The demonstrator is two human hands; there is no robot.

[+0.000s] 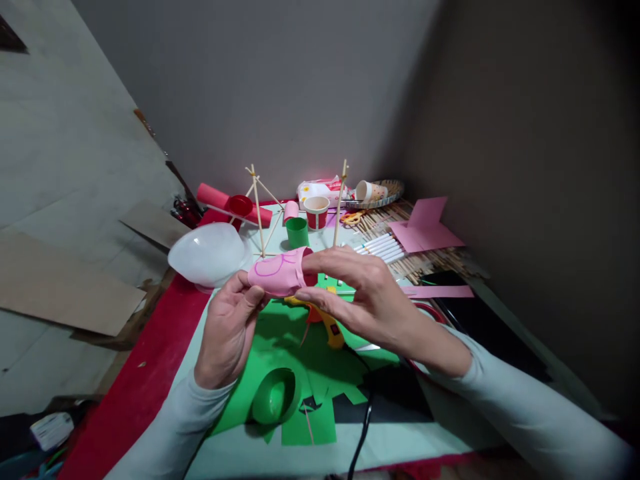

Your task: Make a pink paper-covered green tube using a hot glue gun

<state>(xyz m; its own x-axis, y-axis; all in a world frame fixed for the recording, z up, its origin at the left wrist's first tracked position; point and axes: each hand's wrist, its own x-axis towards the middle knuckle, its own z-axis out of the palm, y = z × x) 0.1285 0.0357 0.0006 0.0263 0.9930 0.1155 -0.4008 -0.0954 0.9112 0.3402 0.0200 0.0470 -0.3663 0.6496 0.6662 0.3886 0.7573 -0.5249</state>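
Pink cup point(281, 272) in both hands' grip

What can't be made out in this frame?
Head view only:
- Pink cup: its far end is hidden by the right hand; the left hand covers its near end.
- Glue gun: mostly behind the right hand.
- Purple drawing on the cup: too small to read.

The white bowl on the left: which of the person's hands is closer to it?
Left. The left hand sits just below and right of the white bowl; the right hand is farther right, beyond the pink cup.
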